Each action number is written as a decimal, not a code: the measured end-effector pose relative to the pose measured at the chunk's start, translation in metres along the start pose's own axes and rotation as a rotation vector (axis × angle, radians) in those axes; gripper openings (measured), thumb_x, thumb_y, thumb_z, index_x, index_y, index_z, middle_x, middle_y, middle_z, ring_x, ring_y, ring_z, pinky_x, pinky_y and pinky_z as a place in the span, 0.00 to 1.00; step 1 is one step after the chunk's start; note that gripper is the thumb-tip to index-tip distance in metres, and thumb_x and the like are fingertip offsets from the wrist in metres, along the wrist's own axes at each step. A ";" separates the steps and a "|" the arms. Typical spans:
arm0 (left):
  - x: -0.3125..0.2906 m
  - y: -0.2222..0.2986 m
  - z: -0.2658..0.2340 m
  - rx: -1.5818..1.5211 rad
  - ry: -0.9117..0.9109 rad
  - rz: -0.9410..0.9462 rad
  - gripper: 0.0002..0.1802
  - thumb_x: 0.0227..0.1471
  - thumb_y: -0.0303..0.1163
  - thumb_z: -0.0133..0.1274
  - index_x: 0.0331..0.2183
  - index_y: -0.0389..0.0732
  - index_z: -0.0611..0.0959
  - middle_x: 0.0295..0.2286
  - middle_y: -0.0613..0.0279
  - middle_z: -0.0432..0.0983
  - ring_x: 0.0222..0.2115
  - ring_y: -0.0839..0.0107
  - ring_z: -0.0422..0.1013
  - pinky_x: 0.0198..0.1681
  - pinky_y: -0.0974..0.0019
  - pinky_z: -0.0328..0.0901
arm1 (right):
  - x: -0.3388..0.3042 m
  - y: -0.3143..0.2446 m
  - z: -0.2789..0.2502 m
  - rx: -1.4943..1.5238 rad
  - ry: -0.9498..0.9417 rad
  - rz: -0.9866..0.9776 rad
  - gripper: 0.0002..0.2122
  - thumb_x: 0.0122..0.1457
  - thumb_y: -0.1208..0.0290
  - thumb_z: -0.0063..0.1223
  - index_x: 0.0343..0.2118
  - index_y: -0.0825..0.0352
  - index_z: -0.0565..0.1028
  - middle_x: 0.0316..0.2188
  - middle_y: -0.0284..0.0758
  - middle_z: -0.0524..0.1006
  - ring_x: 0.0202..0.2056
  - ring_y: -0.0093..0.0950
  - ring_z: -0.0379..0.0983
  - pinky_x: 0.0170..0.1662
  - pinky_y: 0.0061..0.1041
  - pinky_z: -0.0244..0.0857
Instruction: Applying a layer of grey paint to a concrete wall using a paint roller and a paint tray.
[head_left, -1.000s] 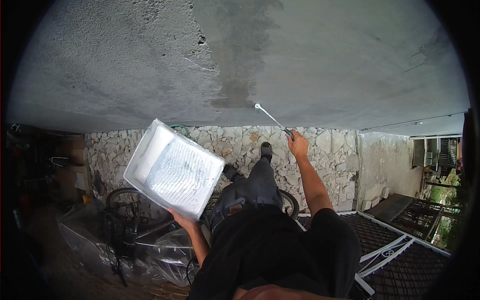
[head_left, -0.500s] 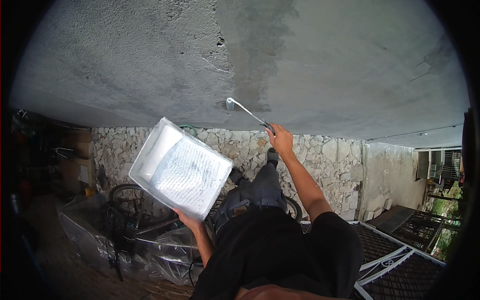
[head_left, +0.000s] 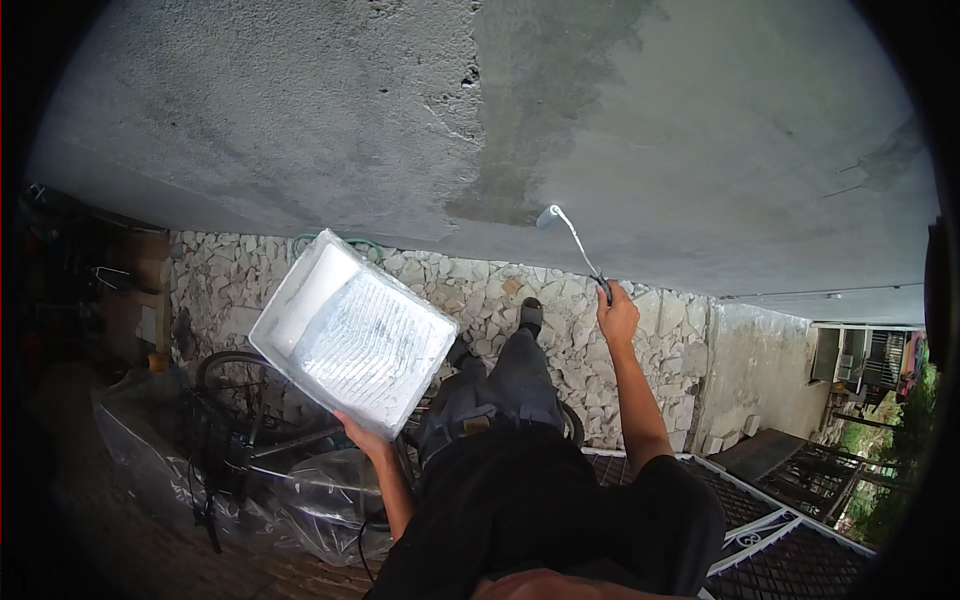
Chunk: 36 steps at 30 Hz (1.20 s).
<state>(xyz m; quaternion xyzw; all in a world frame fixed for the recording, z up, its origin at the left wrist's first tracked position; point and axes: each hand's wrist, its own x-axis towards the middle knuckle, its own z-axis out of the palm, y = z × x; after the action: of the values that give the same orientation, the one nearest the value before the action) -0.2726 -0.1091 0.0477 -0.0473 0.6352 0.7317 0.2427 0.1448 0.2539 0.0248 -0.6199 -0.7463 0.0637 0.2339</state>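
Note:
My right hand (head_left: 619, 313) is closed round the dark handle of a small paint roller (head_left: 548, 216). The roller head, on a thin whitish wire frame, is at the grey wall (head_left: 700, 130), low on the right part of a darker, wet-looking patch (head_left: 525, 140); whether it touches cannot be told. With my left hand (head_left: 362, 436) I grip the near edge of a paint tray (head_left: 375, 340), my thumb at its rim. The tray is tilted, with white liquid in its deep end and white smears over its ridged slope.
Pale broken stones (head_left: 650, 370) cover the ground along the wall's foot. A bicycle (head_left: 250, 440) and clear plastic sheeting (head_left: 335, 500) lie at my left. A green hose (head_left: 372, 250) shows behind the tray. White-framed metal grating (head_left: 770, 530) stands at the lower right.
The roller and my right hand have moved to the right along the wall. The tray stays in my left hand at nearly the same place. My view has shifted slightly.

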 end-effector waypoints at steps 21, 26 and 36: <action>-0.004 0.027 0.028 0.065 -0.056 -0.018 0.51 0.72 0.66 0.36 0.70 0.24 0.60 0.69 0.41 0.58 0.67 0.48 0.61 0.71 0.51 0.54 | -0.005 -0.092 0.076 0.214 -0.051 0.072 0.13 0.67 0.58 0.61 0.48 0.60 0.82 0.35 0.41 0.83 0.32 0.48 0.81 0.36 0.45 0.74; 0.003 0.022 0.019 0.080 -0.107 -0.034 0.51 0.73 0.65 0.36 0.70 0.24 0.60 0.70 0.42 0.57 0.68 0.49 0.60 0.71 0.51 0.53 | -0.042 -0.024 0.068 0.132 0.008 0.179 0.13 0.68 0.57 0.59 0.47 0.60 0.81 0.36 0.43 0.84 0.35 0.50 0.82 0.37 0.47 0.74; 0.021 0.020 0.011 0.103 -0.126 -0.029 0.51 0.73 0.64 0.37 0.71 0.24 0.58 0.70 0.42 0.56 0.68 0.49 0.59 0.72 0.53 0.52 | -0.127 -0.033 0.146 0.398 -0.129 0.586 0.23 0.69 0.46 0.54 0.52 0.63 0.81 0.37 0.54 0.83 0.42 0.55 0.81 0.46 0.48 0.72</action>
<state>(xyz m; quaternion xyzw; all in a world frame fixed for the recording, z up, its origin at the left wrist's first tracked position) -0.2965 -0.0940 0.0599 0.0020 0.6547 0.6959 0.2950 0.0687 0.1536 -0.1259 -0.7445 -0.5229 0.3114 0.2742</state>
